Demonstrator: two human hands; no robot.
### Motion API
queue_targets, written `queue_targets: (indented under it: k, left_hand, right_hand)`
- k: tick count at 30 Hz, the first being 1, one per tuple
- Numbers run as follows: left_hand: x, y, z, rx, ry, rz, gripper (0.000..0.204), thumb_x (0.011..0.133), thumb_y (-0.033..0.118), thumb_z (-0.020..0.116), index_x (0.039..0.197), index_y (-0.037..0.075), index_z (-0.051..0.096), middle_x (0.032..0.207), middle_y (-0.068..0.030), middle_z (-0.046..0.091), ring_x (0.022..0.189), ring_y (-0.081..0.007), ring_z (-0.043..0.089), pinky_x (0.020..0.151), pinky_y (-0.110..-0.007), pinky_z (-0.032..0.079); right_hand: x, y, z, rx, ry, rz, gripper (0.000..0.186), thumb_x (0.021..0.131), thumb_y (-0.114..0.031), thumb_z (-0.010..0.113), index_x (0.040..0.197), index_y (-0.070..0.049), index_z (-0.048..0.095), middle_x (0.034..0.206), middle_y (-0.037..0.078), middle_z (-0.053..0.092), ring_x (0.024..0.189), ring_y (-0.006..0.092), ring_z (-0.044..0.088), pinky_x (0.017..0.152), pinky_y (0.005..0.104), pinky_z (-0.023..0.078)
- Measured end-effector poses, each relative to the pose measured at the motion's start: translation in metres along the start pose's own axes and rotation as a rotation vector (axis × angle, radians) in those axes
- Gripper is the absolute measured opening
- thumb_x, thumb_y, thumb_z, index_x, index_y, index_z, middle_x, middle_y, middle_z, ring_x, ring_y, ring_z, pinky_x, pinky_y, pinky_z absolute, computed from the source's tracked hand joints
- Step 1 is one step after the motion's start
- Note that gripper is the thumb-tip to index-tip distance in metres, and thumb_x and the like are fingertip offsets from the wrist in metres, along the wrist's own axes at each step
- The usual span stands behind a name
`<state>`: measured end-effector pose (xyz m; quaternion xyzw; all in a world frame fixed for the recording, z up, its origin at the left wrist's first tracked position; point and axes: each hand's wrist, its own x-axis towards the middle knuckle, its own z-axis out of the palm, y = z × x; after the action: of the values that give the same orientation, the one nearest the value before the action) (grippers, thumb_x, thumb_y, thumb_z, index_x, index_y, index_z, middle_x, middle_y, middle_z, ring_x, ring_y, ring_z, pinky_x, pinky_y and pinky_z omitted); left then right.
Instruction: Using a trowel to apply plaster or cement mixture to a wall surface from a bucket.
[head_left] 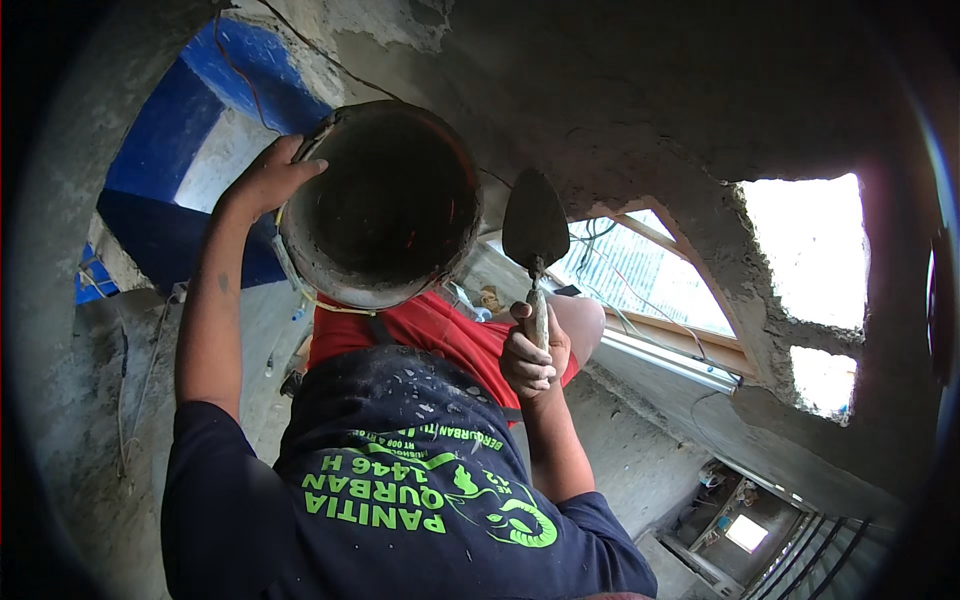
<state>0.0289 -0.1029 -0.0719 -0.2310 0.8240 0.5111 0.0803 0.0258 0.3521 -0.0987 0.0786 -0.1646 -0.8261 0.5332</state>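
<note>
My left hand (277, 178) is closed on the rim of a round, dark, mortar-stained bucket (385, 195), its thumb hooked over the edge. The bucket is tipped so its mouth faces me; its inside is dark, and I cannot tell whether anything lies at the bottom. In my right hand (535, 350), fingers wrapped round the pale, crusted handle, is a pointed trowel (535, 222). Its grey blade stands upright, just to the right of the bucket and apart from it.
A rough cement wall (620, 100) rises close ahead. On the right are a wood-framed opening (690, 355) with cables and bright holes in the wall. Blue-painted panels (160, 130) stand at the far left. Thin wires (330, 55) hang near the bucket. Metal bars (815, 555) show at lower right.
</note>
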Motion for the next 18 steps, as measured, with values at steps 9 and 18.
queue_targets:
  k: [9, 18]
  left_hand:
    - [-0.002, 0.007, 0.005, 0.113, 0.043, 0.005, 0.042, 0.095, 0.021, 0.066, 0.129, -0.001, 0.062, 0.119, -0.0153, 0.071, 0.109, -0.0230, 0.066, 0.099, -0.036, 0.049]
    - [0.010, -0.034, -0.002, 0.075, 0.078, -0.017, 0.044, 0.095, 0.020, 0.067, 0.132, -0.002, 0.060, 0.123, -0.0163, 0.068, 0.114, -0.0228, 0.063, 0.102, -0.037, 0.047]
  right_hand:
    - [-0.007, -0.040, 0.008, -1.592, 0.704, -0.013, 0.041, 0.111, -0.043, 0.039, 0.102, -0.006, 0.054, 0.066, 0.004, 0.051, 0.046, 0.0141, 0.047, 0.042, 0.0281, 0.037]
    - [-0.035, -0.087, -0.007, -2.647, 0.868, 0.017, 0.033, 0.103, -0.033, 0.057, 0.115, -0.005, 0.067, 0.088, 0.021, 0.069, 0.073, 0.0349, 0.065, 0.068, 0.0449, 0.048]
